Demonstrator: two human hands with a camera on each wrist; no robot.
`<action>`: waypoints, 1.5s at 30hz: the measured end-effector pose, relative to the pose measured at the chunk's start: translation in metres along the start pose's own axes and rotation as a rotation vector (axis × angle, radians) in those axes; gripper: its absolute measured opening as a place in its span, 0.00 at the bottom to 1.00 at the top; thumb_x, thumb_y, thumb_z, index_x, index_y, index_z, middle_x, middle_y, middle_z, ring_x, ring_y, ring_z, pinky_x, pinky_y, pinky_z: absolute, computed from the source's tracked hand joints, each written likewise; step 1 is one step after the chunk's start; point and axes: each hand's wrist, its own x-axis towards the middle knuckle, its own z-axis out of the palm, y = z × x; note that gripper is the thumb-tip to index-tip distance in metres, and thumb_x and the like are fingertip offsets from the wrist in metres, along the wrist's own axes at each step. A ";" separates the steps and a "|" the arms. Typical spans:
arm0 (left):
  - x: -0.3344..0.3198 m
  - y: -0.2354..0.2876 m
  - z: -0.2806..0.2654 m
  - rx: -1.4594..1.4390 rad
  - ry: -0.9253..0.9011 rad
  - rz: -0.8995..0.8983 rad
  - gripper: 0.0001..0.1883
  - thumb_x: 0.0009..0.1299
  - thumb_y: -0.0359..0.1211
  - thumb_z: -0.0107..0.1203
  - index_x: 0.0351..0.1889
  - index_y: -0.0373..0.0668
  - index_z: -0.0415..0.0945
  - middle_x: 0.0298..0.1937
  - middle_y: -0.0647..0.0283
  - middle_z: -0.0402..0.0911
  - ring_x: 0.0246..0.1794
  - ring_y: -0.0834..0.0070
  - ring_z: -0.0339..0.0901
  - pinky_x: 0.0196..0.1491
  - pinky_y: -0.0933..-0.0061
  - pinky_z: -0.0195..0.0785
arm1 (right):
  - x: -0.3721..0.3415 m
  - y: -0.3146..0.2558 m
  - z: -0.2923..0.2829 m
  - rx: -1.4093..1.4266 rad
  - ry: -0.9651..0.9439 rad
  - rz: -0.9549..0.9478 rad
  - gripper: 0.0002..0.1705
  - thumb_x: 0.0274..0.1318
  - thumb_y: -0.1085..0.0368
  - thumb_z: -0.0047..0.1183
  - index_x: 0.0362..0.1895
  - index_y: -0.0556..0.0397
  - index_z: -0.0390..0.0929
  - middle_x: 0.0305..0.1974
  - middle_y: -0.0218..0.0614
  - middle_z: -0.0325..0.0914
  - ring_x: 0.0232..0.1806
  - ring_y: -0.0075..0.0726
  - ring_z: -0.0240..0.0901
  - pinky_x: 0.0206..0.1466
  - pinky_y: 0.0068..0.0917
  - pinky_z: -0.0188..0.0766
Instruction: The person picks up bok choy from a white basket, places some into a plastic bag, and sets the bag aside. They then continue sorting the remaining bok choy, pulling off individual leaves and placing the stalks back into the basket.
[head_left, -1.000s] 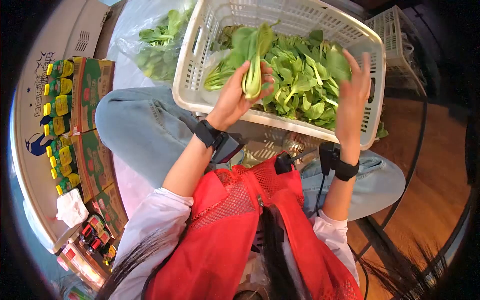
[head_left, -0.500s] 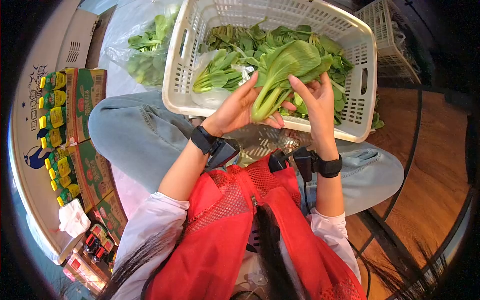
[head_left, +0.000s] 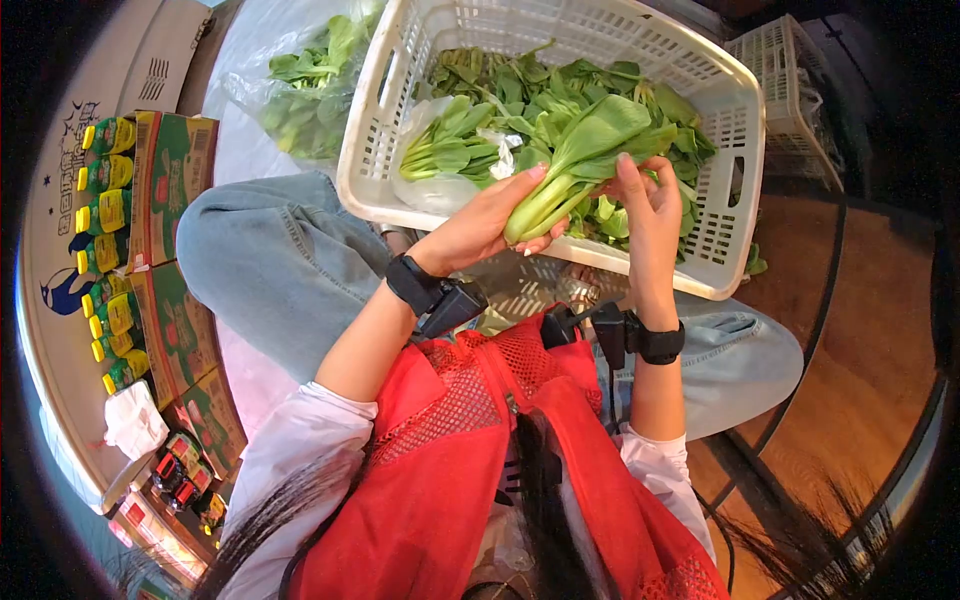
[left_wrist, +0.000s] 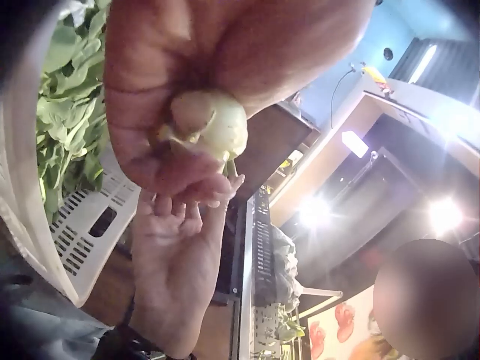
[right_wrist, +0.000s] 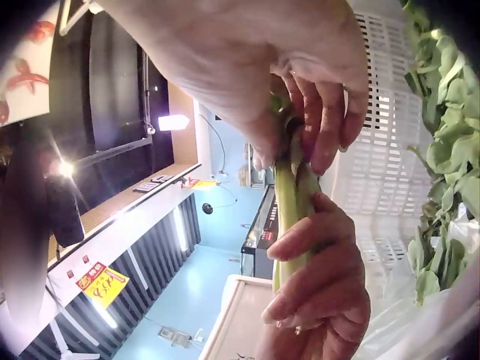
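A head of bok choy [head_left: 590,145] is held over the near side of the white crate, its leaves pointing away and to the right. My left hand [head_left: 475,222] grips it around the pale base. In the left wrist view the rounded root end [left_wrist: 227,129] shows between thumb and fingers. My right hand [head_left: 652,220] pinches the outer leaves on the right side with thumb and fingertips. The right wrist view shows long green stalks [right_wrist: 286,196] running between both hands. Part of the leaves is hidden behind the right hand there.
The white plastic crate [head_left: 736,240] contains loose bok choy [head_left: 520,95] and a bagged bunch [head_left: 445,145] at its left. Another clear bag of greens [head_left: 310,80] lies left of the crate. A second crate [head_left: 775,75] stands far right. Yellow-capped bottles [head_left: 105,212] and cartons line the left.
My right hand has come in from the crate's right side to the bok choy and taken hold of its leaves. The bok choy has tilted from nearly upright toward the right.
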 end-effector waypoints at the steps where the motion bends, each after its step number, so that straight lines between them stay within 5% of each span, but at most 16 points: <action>1: -0.001 0.001 0.000 0.006 0.004 0.006 0.24 0.77 0.49 0.30 0.47 0.38 0.67 0.28 0.62 0.73 0.17 0.81 0.64 0.20 0.83 0.58 | 0.000 0.000 0.000 -0.007 -0.001 -0.011 0.16 0.59 0.59 0.54 0.42 0.56 0.65 0.33 0.36 0.78 0.32 0.26 0.74 0.41 0.21 0.68; 5: -0.003 -0.001 -0.002 0.021 0.014 0.020 0.24 0.77 0.49 0.30 0.46 0.38 0.67 0.27 0.62 0.73 0.17 0.81 0.64 0.20 0.83 0.59 | 0.002 0.006 -0.008 -0.003 -0.062 0.019 0.15 0.62 0.58 0.50 0.44 0.55 0.66 0.42 0.40 0.76 0.41 0.26 0.73 0.45 0.21 0.67; 8: -0.002 -0.005 -0.008 0.136 0.058 0.037 0.23 0.77 0.48 0.30 0.45 0.39 0.68 0.27 0.64 0.73 0.16 0.82 0.64 0.20 0.84 0.60 | -0.008 0.000 0.008 -0.194 0.176 -0.297 0.25 0.56 0.67 0.52 0.58 0.55 0.61 0.61 0.52 0.61 0.61 0.38 0.62 0.63 0.39 0.56; 11: -0.012 -0.002 -0.009 0.315 0.057 0.000 0.20 0.78 0.47 0.31 0.45 0.41 0.66 0.26 0.65 0.73 0.18 0.83 0.66 0.22 0.82 0.62 | -0.022 -0.038 0.012 -1.196 -0.219 -0.664 0.39 0.47 0.73 0.52 0.66 0.51 0.54 0.71 0.50 0.41 0.73 0.44 0.41 0.71 0.45 0.36; 14: -0.018 -0.006 -0.010 0.379 0.057 0.035 0.20 0.78 0.47 0.30 0.44 0.41 0.65 0.26 0.66 0.73 0.18 0.83 0.67 0.22 0.82 0.63 | -0.021 -0.038 0.019 -1.208 -0.413 -0.568 0.49 0.39 0.75 0.53 0.70 0.45 0.51 0.72 0.44 0.40 0.75 0.47 0.34 0.72 0.47 0.22; 18: -0.038 0.008 -0.003 0.364 0.053 -0.071 0.21 0.77 0.48 0.31 0.42 0.39 0.67 0.27 0.63 0.74 0.21 0.81 0.69 0.26 0.78 0.66 | -0.015 -0.042 0.023 -1.300 -0.774 -0.567 0.38 0.40 0.76 0.50 0.62 0.46 0.61 0.68 0.39 0.53 0.72 0.39 0.44 0.73 0.49 0.25; 19: -0.038 0.003 -0.008 0.580 0.126 0.071 0.20 0.76 0.46 0.35 0.42 0.38 0.69 0.29 0.61 0.75 0.25 0.75 0.72 0.29 0.75 0.67 | -0.013 -0.036 0.023 -1.297 -0.782 -0.603 0.30 0.42 0.74 0.51 0.55 0.49 0.65 0.59 0.43 0.66 0.64 0.45 0.60 0.69 0.45 0.47; 22: -0.042 0.002 -0.017 1.421 0.520 0.458 0.17 0.73 0.42 0.44 0.40 0.35 0.73 0.34 0.54 0.77 0.38 0.62 0.75 0.42 0.63 0.69 | 0.008 -0.022 0.020 -1.200 -0.852 -0.481 0.26 0.45 0.68 0.53 0.53 0.52 0.65 0.50 0.48 0.73 0.53 0.50 0.70 0.56 0.40 0.65; 23: -0.044 0.007 -0.018 1.531 0.698 0.544 0.16 0.69 0.40 0.49 0.41 0.35 0.73 0.38 0.49 0.76 0.47 0.55 0.71 0.56 0.54 0.59 | 0.015 -0.024 0.024 -1.214 -0.837 -0.368 0.25 0.52 0.62 0.53 0.53 0.54 0.64 0.46 0.51 0.74 0.47 0.53 0.72 0.45 0.40 0.70; 26: -0.044 -0.003 -0.056 1.912 0.840 0.534 0.17 0.68 0.42 0.50 0.40 0.36 0.74 0.37 0.52 0.75 0.47 0.59 0.72 0.61 0.52 0.52 | 0.045 0.000 0.034 -1.156 -0.802 -0.307 0.24 0.56 0.61 0.52 0.56 0.54 0.63 0.47 0.52 0.73 0.49 0.56 0.70 0.49 0.40 0.67; 27: -0.048 -0.007 -0.060 1.955 0.719 0.270 0.12 0.63 0.37 0.54 0.37 0.39 0.74 0.33 0.56 0.74 0.43 0.62 0.72 0.59 0.53 0.52 | 0.058 0.015 0.038 -1.117 -0.845 -0.434 0.24 0.59 0.57 0.50 0.57 0.52 0.63 0.45 0.51 0.73 0.47 0.55 0.71 0.47 0.39 0.68; 30: -0.045 -0.011 -0.063 2.026 0.568 0.124 0.09 0.56 0.31 0.54 0.35 0.42 0.73 0.30 0.61 0.73 0.40 0.66 0.73 0.51 0.60 0.58 | 0.087 0.051 0.078 -1.296 -1.054 -0.344 0.24 0.60 0.54 0.48 0.57 0.51 0.65 0.44 0.49 0.73 0.45 0.53 0.72 0.46 0.40 0.69; 36: -0.046 0.002 -0.048 1.790 0.692 0.447 0.10 0.54 0.25 0.49 0.35 0.43 0.73 0.35 0.62 0.74 0.39 0.64 0.73 0.42 0.67 0.61 | 0.119 0.156 0.148 -1.249 -1.344 -0.651 0.15 0.47 0.58 0.52 0.38 0.52 0.77 0.41 0.46 0.73 0.38 0.49 0.76 0.37 0.38 0.73; 38: -0.048 0.000 -0.053 1.717 0.707 0.468 0.11 0.55 0.26 0.49 0.37 0.42 0.73 0.35 0.61 0.74 0.40 0.63 0.73 0.41 0.66 0.62 | 0.111 0.155 0.162 -1.476 -1.370 -0.701 0.16 0.46 0.59 0.53 0.40 0.52 0.76 0.41 0.44 0.73 0.39 0.44 0.76 0.36 0.35 0.73; 42: -0.055 0.012 -0.048 1.803 0.743 0.174 0.07 0.57 0.27 0.50 0.34 0.39 0.75 0.35 0.56 0.74 0.41 0.61 0.73 0.43 0.64 0.63 | 0.090 0.166 0.145 -1.598 -1.216 -1.009 0.20 0.45 0.59 0.53 0.46 0.51 0.75 0.45 0.40 0.73 0.41 0.36 0.75 0.35 0.30 0.73; 45: -0.062 0.007 -0.048 1.836 0.703 0.167 0.07 0.59 0.28 0.53 0.33 0.37 0.76 0.38 0.55 0.75 0.44 0.60 0.72 0.49 0.62 0.61 | 0.090 0.162 0.122 -1.326 -1.175 -0.837 0.25 0.48 0.62 0.52 0.54 0.51 0.72 0.51 0.41 0.70 0.50 0.45 0.70 0.51 0.38 0.69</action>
